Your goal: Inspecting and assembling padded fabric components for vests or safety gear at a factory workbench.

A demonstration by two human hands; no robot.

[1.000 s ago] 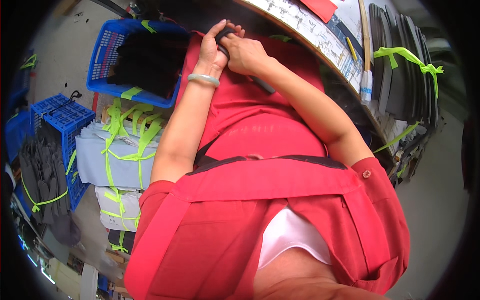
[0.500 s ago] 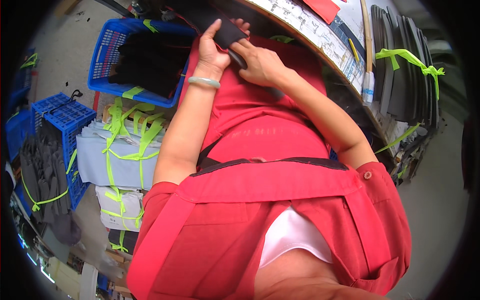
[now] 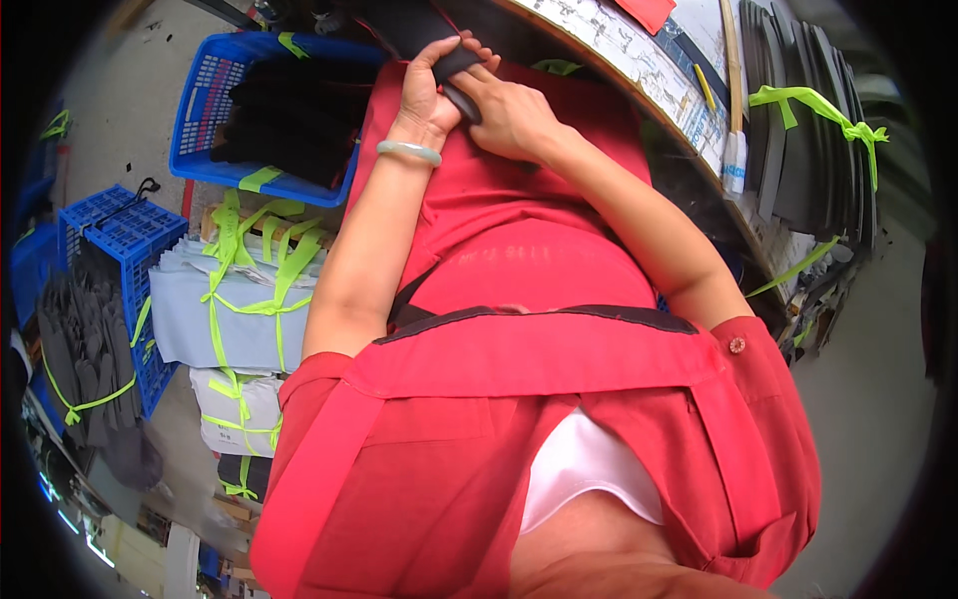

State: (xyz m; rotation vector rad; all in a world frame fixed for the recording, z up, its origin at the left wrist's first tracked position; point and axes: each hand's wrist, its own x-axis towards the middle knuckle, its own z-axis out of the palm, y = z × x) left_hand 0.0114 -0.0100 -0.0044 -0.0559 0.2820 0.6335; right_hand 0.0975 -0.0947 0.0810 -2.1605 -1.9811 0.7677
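Note:
Both hands meet at the top middle, over the lap of my red apron (image 3: 539,180). My left hand (image 3: 431,95), with a pale bangle on its wrist, is closed around a black piece of fabric (image 3: 456,62), thumb and fingers curled at its edge. From the right, my right hand (image 3: 514,118) presses its fingers onto the same piece, close to the left palm. A folded end of the piece hangs between the palms; its far part is dark and merges with black material (image 3: 404,25) beyond the hands.
Left of my hands stands a blue plastic basket (image 3: 261,182) with black fabric pieces. Below it are a light-blue fabric bundle (image 3: 215,324) and a white package (image 3: 239,419), tied with yellow-green strips. At right, a worktable (image 3: 639,75) with a worn white top runs beside a tied grey stack (image 3: 798,150).
The black fabric has been folded or drawn in between my hands, so less of its flat face shows. My right hand has shifted slightly up and left.

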